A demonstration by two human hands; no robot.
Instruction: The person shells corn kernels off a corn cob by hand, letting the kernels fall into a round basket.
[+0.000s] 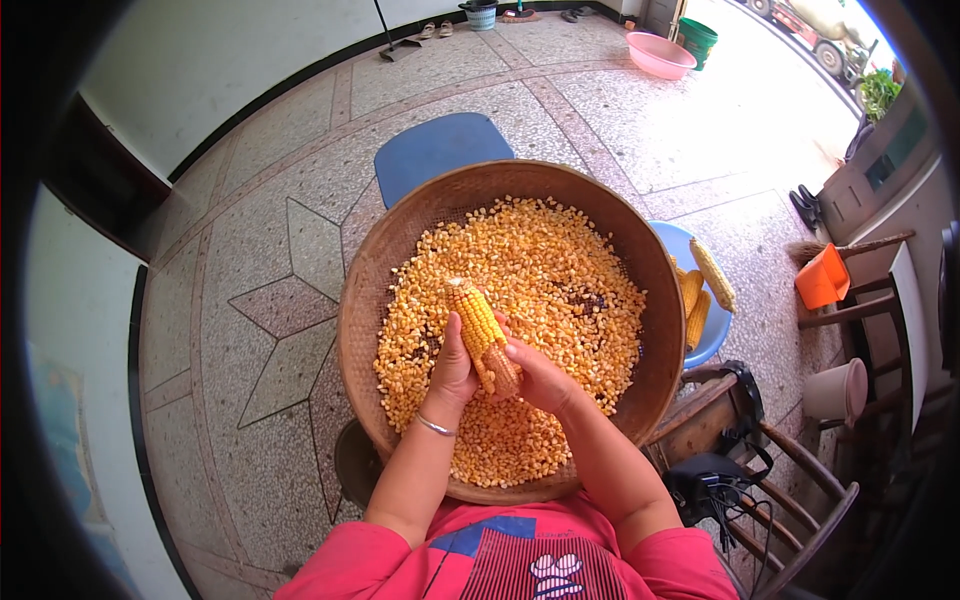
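Both my hands grip one ear of dried corn (478,322) above a round woven bamboo tray (667,300). Yellow kernels cover the ear's far part, while its near end shows bare, reddish cob. My left hand (454,367) wraps the ear's left side, a silver bangle on that wrist. On the right side, my right hand (538,375) holds the ear with its thumb at the border between kernels and bare cob. Loose corn kernels (517,247) are spread over the tray's mesh bottom. The fingers beneath the ear are mostly hidden.
A blue basin (718,330) with several corn ears (696,319) stands right of the tray. Beyond the tray is a blue stool (442,150). A wooden chair (806,465) holding a black bag (705,480) stands close on my right. A pink basin (660,56) lies farther off.
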